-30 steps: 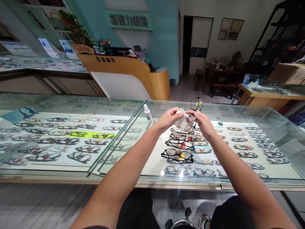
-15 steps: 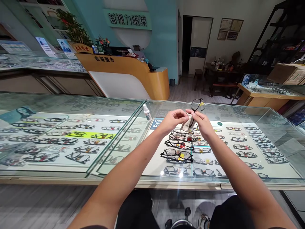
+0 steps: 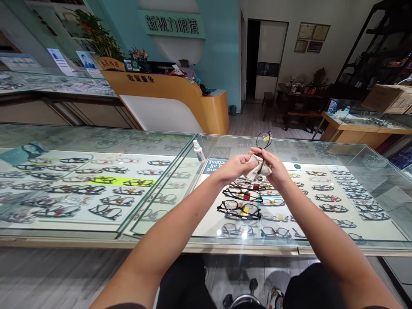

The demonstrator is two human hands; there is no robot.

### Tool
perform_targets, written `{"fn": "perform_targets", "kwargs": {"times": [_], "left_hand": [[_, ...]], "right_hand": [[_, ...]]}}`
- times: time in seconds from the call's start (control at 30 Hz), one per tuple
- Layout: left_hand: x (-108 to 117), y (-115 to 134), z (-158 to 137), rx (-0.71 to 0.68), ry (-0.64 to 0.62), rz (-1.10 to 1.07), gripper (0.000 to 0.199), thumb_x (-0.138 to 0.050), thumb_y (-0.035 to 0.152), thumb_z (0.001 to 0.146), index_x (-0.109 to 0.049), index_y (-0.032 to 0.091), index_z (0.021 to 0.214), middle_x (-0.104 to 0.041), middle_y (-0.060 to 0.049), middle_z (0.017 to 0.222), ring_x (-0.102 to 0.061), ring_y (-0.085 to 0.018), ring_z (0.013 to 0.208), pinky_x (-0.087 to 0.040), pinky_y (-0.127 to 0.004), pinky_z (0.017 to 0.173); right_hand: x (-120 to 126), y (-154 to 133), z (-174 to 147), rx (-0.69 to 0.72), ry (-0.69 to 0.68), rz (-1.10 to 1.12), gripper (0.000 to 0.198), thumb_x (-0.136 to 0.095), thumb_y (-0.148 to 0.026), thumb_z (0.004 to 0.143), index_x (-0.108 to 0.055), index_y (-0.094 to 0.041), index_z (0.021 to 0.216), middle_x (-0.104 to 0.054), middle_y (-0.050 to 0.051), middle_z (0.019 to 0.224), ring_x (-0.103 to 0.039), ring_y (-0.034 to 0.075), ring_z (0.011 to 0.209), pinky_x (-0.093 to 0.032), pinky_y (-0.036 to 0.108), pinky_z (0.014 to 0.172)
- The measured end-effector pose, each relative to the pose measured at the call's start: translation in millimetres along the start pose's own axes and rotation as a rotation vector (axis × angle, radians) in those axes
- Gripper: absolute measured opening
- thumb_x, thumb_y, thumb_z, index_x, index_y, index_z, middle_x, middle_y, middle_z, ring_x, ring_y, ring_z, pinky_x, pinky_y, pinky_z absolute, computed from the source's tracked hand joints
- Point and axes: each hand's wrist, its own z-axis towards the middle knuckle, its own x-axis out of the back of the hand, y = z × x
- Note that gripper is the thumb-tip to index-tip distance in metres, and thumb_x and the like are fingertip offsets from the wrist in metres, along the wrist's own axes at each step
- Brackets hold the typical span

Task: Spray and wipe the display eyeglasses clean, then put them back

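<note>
Above the glass display case, my two hands are close together around one pair of dark-rimmed eyeglasses (image 3: 264,140). One lens sticks up above the fingers, with a small yellow sticker on it. My left hand (image 3: 237,166) pinches a pale cleaning cloth (image 3: 254,171) against the lower part of the eyeglasses, and the cloth hides that lens. My right hand (image 3: 273,165) is closed on the frame near its middle, beside the cloth. A white spray bottle (image 3: 198,151) stands on the glass, left of my hands.
Several eyeglasses (image 3: 240,209) lie in stacked rows below my hands. The glass display case (image 3: 161,245) runs along my front, with more frames under its top. Beyond it stands an orange reception counter (image 3: 214,113); a cardboard box (image 3: 386,98) sits at the right.
The eyeglasses have turned and shifted slightly left. The cloth has spread wider over the lower lens, and my left hand has moved a little right, closer to my right hand.
</note>
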Motion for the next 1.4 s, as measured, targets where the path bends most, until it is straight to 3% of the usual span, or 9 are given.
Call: {"fn": "perform_targets", "kwargs": {"times": [0.2,0.33,0.4,0.5,0.7,0.9,1.07,1.23,1.4], "left_hand": [[-2.9,-1.4,-1.8,0.029,0.007,-0.083,0.066,-0.096,0.064,0.065,-0.066,0.014,0.097,-0.060,0.002,0.075,-0.048,-0.009,0.063,-0.032,-0.025,0.061],[-5.0,-3.7,-1.8,0.049,0.026,-0.081,0.072,-0.088,0.078,0.067,-0.063,0.015,0.091,-0.059,0.002,0.075,-0.050,-0.010,0.067,-0.037,-0.025,0.064],[-5.5,-5.2,-1.2,0.045,0.030,-0.080,0.073,-0.083,0.083,0.069,-0.060,0.016,0.086,-0.054,0.003,0.069,-0.045,-0.009,0.062,-0.033,-0.025,0.060],[-6.2,-7.2,0.0,0.022,0.015,-0.068,0.070,-0.082,0.081,0.071,-0.059,0.016,0.081,-0.050,0.005,0.063,-0.038,-0.007,0.056,-0.026,-0.025,0.054],[-10.0,-11.0,1.6,0.010,0.083,-0.108,0.073,-0.093,0.071,0.065,-0.068,0.013,0.101,-0.067,-0.003,0.082,-0.056,-0.011,0.070,-0.040,-0.025,0.065],[-12.1,-12.5,1.7,0.032,0.106,-0.049,0.072,-0.093,0.072,0.063,-0.068,0.012,0.093,-0.063,0.000,0.075,-0.051,-0.011,0.065,-0.036,-0.026,0.064],[-19.6,-11.2,1.3,-0.026,0.173,-0.116,0.078,-0.099,0.067,0.055,-0.068,0.013,0.102,-0.066,-0.001,0.082,-0.056,-0.011,0.072,-0.040,-0.026,0.070],[-28.9,-8.4,0.3,-0.134,0.241,-0.077,0.075,-0.095,0.070,0.060,-0.064,0.014,0.101,-0.064,-0.001,0.082,-0.055,-0.012,0.073,-0.042,-0.026,0.068],[-34.8,-8.4,-1.5,-0.240,0.362,-0.017,0.071,-0.087,0.075,0.068,-0.065,0.016,0.100,-0.058,0.002,0.076,-0.052,-0.011,0.067,-0.042,-0.026,0.062]], "right_hand": [[0.6,0.7,-1.0,0.026,-0.023,0.001,0.053,-0.088,-0.069,0.071,-0.086,-0.025,0.101,-0.082,0.006,0.115,-0.073,0.021,0.100,-0.056,0.034,0.093],[0.1,-1.6,-2.3,0.054,-0.032,-0.052,0.054,-0.088,-0.070,0.071,-0.085,-0.026,0.101,-0.080,0.006,0.121,-0.071,0.021,0.106,-0.055,0.034,0.097],[-0.2,-1.4,-2.0,0.056,-0.034,-0.074,0.054,-0.086,-0.071,0.073,-0.085,-0.025,0.101,-0.080,0.006,0.120,-0.071,0.022,0.109,-0.055,0.035,0.098],[-0.3,0.5,-0.5,0.051,-0.030,-0.072,0.055,-0.085,-0.072,0.073,-0.085,-0.025,0.102,-0.080,0.006,0.118,-0.070,0.023,0.108,-0.055,0.036,0.098],[1.1,2.7,1.3,0.053,-0.004,-0.021,0.054,-0.086,-0.070,0.073,-0.085,-0.026,0.105,-0.079,0.005,0.119,-0.070,0.022,0.106,-0.055,0.034,0.094],[3.4,1.2,0.9,0.068,0.009,-0.056,0.056,-0.083,-0.071,0.075,-0.085,-0.027,0.109,-0.078,0.006,0.122,-0.069,0.022,0.105,-0.054,0.033,0.091],[0.2,0.0,-1.4,0.059,0.005,-0.042,0.056,-0.085,-0.072,0.074,-0.085,-0.028,0.108,-0.079,0.005,0.119,-0.069,0.021,0.104,-0.054,0.034,0.092],[-6.9,-0.1,-5.6,0.063,-0.038,-0.055,0.056,-0.080,-0.073,0.078,-0.084,-0.028,0.110,-0.079,0.005,0.124,-0.069,0.026,0.118,-0.052,0.038,0.105],[-13.4,-4.1,-10.4,0.076,-0.098,-0.102,0.056,-0.073,-0.077,0.083,-0.084,-0.030,0.110,-0.081,0.003,0.114,-0.071,0.025,0.116,-0.052,0.039,0.107]]}}
